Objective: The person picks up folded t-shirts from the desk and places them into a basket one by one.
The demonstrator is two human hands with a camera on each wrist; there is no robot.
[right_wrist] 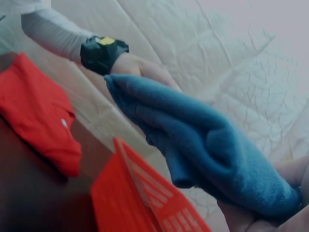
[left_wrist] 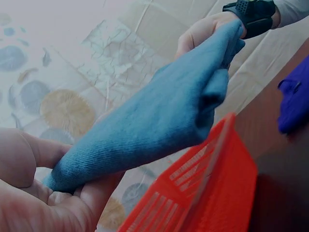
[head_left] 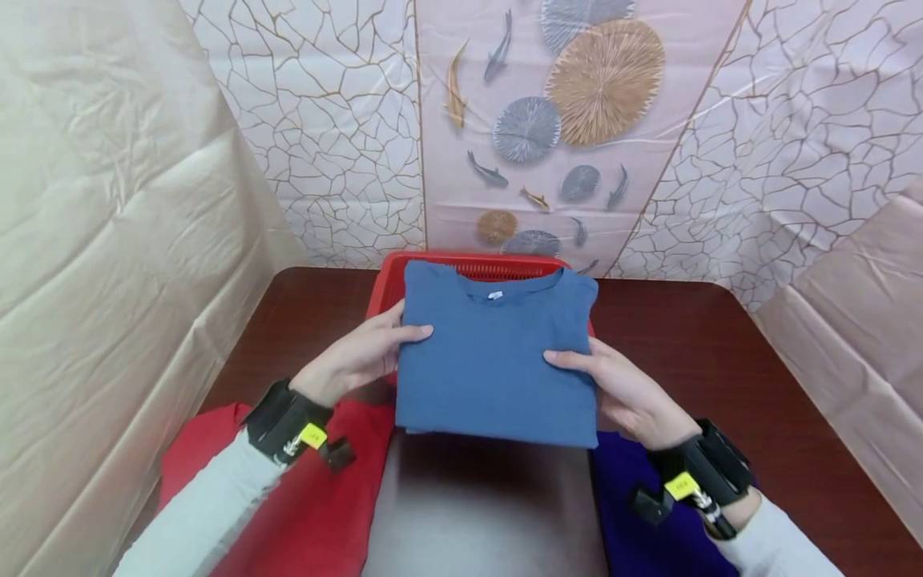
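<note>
A folded blue T-shirt (head_left: 490, 369), its collar and small white label facing up, is held level by both hands. My left hand (head_left: 368, 349) grips its left edge, thumb on top and fingers beneath. On the opposite edge, my right hand (head_left: 627, 389) pinches the cloth the same way. Behind and partly under the shirt is a red plastic basket (head_left: 392, 280) with slotted walls. Both wrist views show the folded layers of the shirt (left_wrist: 145, 121) raised above the basket's rim (right_wrist: 145, 193), apart from it.
On the dark brown table (head_left: 671, 320) a red garment (head_left: 324, 513) lies at the left and a dark blue one (head_left: 642, 521) at the right. Between them is a grey board-like surface (head_left: 483, 513). Patterned cloth walls (head_left: 346, 120) stand around the table.
</note>
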